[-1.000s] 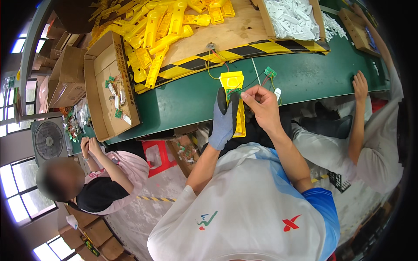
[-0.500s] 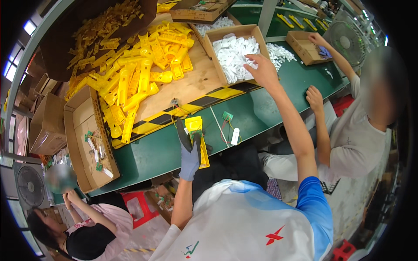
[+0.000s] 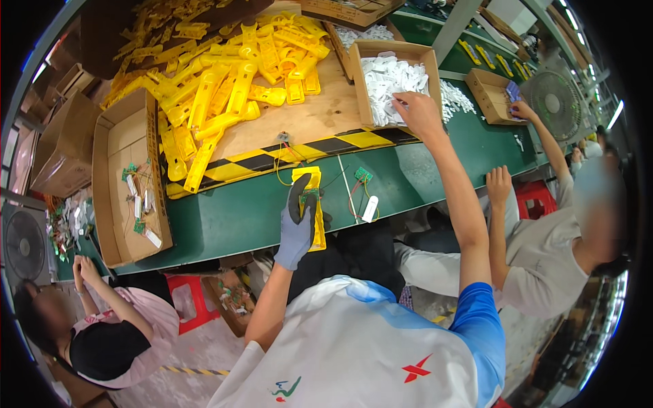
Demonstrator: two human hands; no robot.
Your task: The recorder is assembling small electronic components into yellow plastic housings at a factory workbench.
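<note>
Picking a white pc from the carton (image 3: 356,71) seems to be the step in hand: R hand (image 3: 420,114) is out over the white pcs (image 3: 386,73), fingers bent down, thumb side in; can't tell if it's got one yet. L hand (image 3: 296,223), gloved, is gripping the yellow housing (image 3: 319,232) approx. upright in view, over the table's (image 3: 218,231) near edge, w/ a small green PCB (image 3: 312,192) showing in it, partly behind the thumb. Next move prob. calls for a clean pinch on one pc only (pile's jumbled, easy to drag extras), then a straight carry back w/ L hand keeping the housing steady so the PCB doesn't shift. Vs 1 s ago: R hand was at the housing, fingertips right by the PCB; now it's well apart from it, at the carton. Vs 0.5 s ago: R hand was at the carton then too, so little change there; view has swung a bit. L hand's grip looks the same, and the loose PCB (image 3: 364,175) + white module (image 3: 371,209) haven't moved on the table.
</note>
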